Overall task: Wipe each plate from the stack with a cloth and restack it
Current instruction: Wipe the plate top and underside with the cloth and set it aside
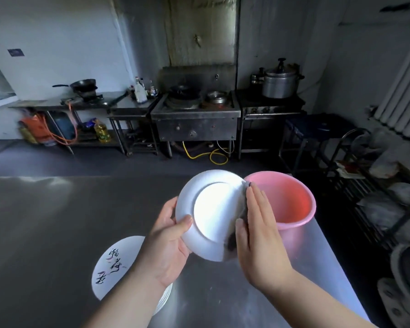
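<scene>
I hold a white plate [211, 209] tilted on edge above the steel table, its underside turned towards me. My left hand [168, 242] grips its left rim, thumb on the back. My right hand [258, 230] lies flat with straight fingers against the plate's right edge and presses a dark grey cloth [243, 209] onto it. Most of the cloth is hidden between palm and plate. A stack of white plates [114, 263] with painted characters on the top one sits on the table under my left forearm.
A pink plastic basin [294, 204] stands on the steel table [57, 221] just right of the plate. Beyond the table are a stove, woks, a large pot and bottles. A rack with bags stands at the right.
</scene>
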Demonstrator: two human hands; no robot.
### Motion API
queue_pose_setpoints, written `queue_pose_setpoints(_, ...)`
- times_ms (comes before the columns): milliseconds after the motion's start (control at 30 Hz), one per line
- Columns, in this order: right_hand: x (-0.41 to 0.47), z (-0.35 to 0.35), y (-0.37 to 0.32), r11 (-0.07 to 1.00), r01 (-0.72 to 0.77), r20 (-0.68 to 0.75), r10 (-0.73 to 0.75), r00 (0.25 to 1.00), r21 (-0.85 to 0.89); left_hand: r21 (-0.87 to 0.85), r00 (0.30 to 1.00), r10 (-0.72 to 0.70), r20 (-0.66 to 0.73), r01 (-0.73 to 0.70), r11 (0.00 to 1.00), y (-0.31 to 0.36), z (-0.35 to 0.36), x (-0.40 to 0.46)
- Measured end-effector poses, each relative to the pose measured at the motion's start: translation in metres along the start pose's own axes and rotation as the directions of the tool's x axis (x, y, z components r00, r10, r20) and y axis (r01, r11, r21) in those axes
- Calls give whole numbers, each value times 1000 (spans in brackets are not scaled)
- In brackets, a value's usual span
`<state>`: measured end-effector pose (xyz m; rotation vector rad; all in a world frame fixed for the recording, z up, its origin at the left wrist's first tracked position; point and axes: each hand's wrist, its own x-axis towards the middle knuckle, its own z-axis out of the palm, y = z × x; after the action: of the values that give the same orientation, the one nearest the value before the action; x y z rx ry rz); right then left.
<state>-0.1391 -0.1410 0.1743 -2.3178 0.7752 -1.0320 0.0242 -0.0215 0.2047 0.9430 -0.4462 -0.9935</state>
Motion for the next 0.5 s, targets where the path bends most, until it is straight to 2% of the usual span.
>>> queue_pose_setpoints(133, 33, 0, -3, 992, 28, 40, -23, 999, -126, -44, 998, -57, 20, 58, 997, -3, -6, -9)
queue_pose_setpoints(267, 29, 0, -18, 994, 61, 36, -59, 998, -87, -105, 1000, 11, 15, -10, 994, 9, -9, -5)
queue_pose_setpoints(333, 0, 13, -32, 1000, 9, -43, -10, 999, -25, -132, 999, 21, 26, -18, 991, 10, -12, -6)
queue_pose_setpoints(433, -16, 26, -38, 991, -97, -154, 111, 982, 97, -130, 992, -27, 122, 43, 991, 3, -19, -11)
queue_pose_setpoints(500, 1, 18, -31, 973, -171, -146, 194, 970, 155, -75, 977, -83, 195, 99, 992, 3, -23, -13)
